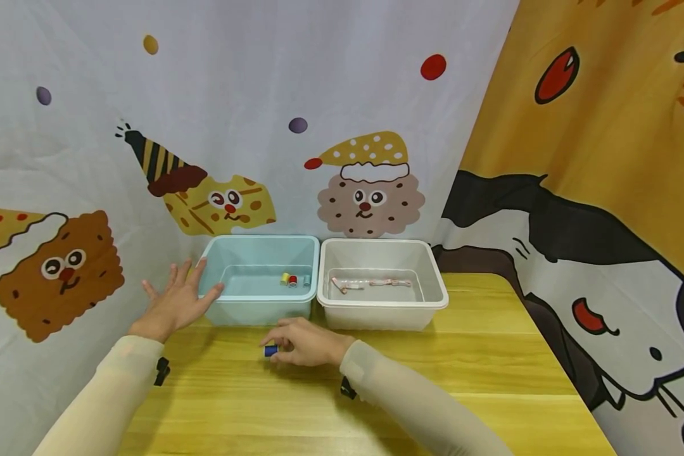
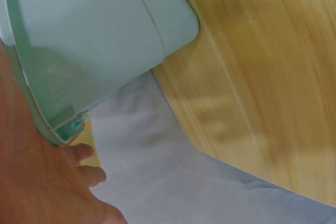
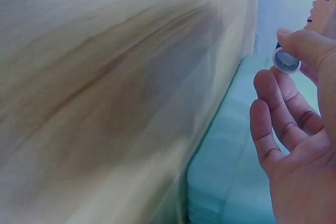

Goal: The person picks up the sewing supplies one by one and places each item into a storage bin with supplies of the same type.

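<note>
My right hand (image 1: 310, 343) pinches a small dark-blue thread spool (image 1: 270, 350) between thumb and fingers, just in front of the light-blue bin (image 1: 262, 310). In the right wrist view, the spool's pale round end (image 3: 286, 61) shows by the thumb tip, and the other fingers are loosely bent. My left hand (image 1: 177, 303) lies spread at the blue bin's left rim, its thumb touching the front corner. Inside that bin sit a yellow spool (image 1: 285, 278), a red spool (image 1: 293, 281) and a light-blue spool (image 1: 306, 280).
A white bin (image 1: 382, 316) stands right beside the blue one, with some small pinkish and clear items (image 1: 390, 282) in it, too small to identify. Both stand at the back of the wooden table (image 1: 234, 405). A printed curtain (image 1: 234, 76) hangs behind and along the sides.
</note>
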### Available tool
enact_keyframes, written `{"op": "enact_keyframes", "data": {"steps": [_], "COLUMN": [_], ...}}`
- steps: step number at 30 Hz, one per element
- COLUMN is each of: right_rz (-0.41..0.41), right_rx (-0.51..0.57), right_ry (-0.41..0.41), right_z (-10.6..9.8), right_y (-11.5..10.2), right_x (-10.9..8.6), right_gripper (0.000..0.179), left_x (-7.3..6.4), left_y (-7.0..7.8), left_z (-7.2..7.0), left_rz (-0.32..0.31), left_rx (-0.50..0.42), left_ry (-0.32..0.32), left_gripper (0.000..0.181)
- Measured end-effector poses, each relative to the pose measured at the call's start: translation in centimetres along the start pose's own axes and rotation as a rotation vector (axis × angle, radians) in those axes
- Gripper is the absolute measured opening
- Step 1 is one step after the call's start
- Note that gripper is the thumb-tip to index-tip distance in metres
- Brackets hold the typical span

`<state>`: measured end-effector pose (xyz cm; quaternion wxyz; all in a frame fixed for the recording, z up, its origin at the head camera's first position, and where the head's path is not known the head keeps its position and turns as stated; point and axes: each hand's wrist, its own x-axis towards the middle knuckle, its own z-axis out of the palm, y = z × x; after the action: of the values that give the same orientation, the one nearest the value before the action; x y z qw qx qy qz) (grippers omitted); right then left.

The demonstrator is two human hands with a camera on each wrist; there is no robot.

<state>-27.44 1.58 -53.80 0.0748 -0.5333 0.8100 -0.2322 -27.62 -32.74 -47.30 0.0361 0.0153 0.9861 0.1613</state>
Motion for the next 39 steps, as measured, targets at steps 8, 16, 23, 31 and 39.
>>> {"op": "enact_keyframes", "data": {"steps": [8, 16, 23, 31, 39], "right_rz": [-0.02, -0.009, -0.042, -0.069, -0.064], "right_rx": [-0.005, -0.005, -0.031, -0.047, -0.052], "right_ry": [0.008, 0.002, 0.015, 0.027, 0.055], "right_z": [-0.8, -1.7, -2.4, -3.8, -5.3], "right_y": [-0.9, -1.7, -2.3, -3.0, -3.7], "right_x": [0.3, 0.6, 1.1, 1.8, 2.4], "right_gripper": [0.038, 0.039, 0.039, 0.039, 0.038], "left_x": [0.0, 0.0, 0.1, 0.1, 0.0], "left_y": [0.1, 0.0, -0.1, -0.2, -0.1], "left_z": [0.0, 0.0, 0.0, 0.1, 0.1], "left_rz": [-0.002, -0.001, 0.002, 0.003, 0.006], "left_rx": [0.008, 0.018, 0.022, 0.019, 0.016], "left_ry": [0.003, 0.006, 0.009, 0.012, 0.009], "left_gripper": [0.113, 0.113, 0.113, 0.112, 0.114]}}
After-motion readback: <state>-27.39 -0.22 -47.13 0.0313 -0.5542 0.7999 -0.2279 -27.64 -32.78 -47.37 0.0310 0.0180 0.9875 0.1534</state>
